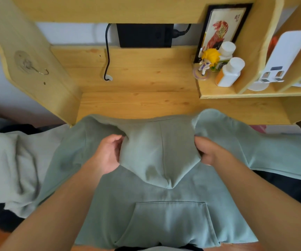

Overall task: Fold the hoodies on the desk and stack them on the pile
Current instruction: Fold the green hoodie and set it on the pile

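Note:
A sage-green hoodie (157,201) lies front side up across the near edge of the wooden desk (138,98), kangaroo pocket toward me. Its hood (157,151) is folded down over the chest. My left hand (108,153) grips the hood's left edge near the shoulder. My right hand (207,151) grips the hood's right edge, fingers curled into the cloth. The sleeves spread out to both sides. A pale grey hoodie (10,167) lies crumpled at the left, partly under the green one's left sleeve.
A shelf (218,91) at the right holds two white bottles (229,73), a small figurine (207,62) and a framed tiger picture (220,29). A black box (146,35) and cable (107,57) sit at the desk's back. Dark fabric (291,189) lies at right.

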Demonstrator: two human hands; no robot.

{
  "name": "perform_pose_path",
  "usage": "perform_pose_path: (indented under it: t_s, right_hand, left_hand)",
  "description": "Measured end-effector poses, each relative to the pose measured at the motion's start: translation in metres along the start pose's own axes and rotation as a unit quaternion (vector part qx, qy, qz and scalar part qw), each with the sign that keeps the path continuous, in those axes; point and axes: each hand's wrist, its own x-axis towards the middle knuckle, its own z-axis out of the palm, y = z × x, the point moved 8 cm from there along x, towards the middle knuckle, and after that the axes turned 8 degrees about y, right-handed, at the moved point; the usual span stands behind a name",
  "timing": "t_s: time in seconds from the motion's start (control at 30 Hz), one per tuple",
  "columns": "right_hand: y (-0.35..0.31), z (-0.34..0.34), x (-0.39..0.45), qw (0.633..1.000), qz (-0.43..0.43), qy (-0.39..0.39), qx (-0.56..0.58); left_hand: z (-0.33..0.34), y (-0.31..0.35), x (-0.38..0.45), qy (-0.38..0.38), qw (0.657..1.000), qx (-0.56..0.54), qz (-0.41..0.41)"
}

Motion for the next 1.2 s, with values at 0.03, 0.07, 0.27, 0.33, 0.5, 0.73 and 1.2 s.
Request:
perform_pose_path:
  t_s: [0.03,0.07,0.27,0.33,0.5,0.73,1.2]
  right_hand:
    - [-0.002,0.000,0.001,1.000,-0.008,-0.006,-0.014]
    - [-0.002,-0.001,0.003,0.999,-0.016,-0.006,-0.042]
    - [0.009,-0.006,0.016,0.985,-0.010,0.059,-0.162]
    - [0.008,-0.006,0.016,0.981,-0.012,0.080,-0.178]
    - [-0.011,-0.029,0.015,0.966,-0.068,0.223,-0.115]
    - [-0.012,-0.058,0.017,0.959,-0.122,0.253,0.039]
    - [0.018,-0.021,0.001,0.971,-0.055,0.166,0.162]
  left_hand:
    - [0.003,-0.005,0.001,0.000,1.000,0.011,-0.013]
    - [0.006,-0.009,0.003,0.008,0.999,0.035,-0.020]
    - [0.022,-0.016,0.003,0.034,0.981,0.191,-0.020]
    - [0.012,-0.020,0.009,0.063,0.968,0.242,-0.024]
    - [0.005,-0.018,0.009,0.041,0.983,0.177,-0.040]
    - [-0.024,0.036,0.008,0.236,0.942,0.168,0.171]
    - [-0.003,0.002,0.003,0.137,0.984,0.028,0.113]
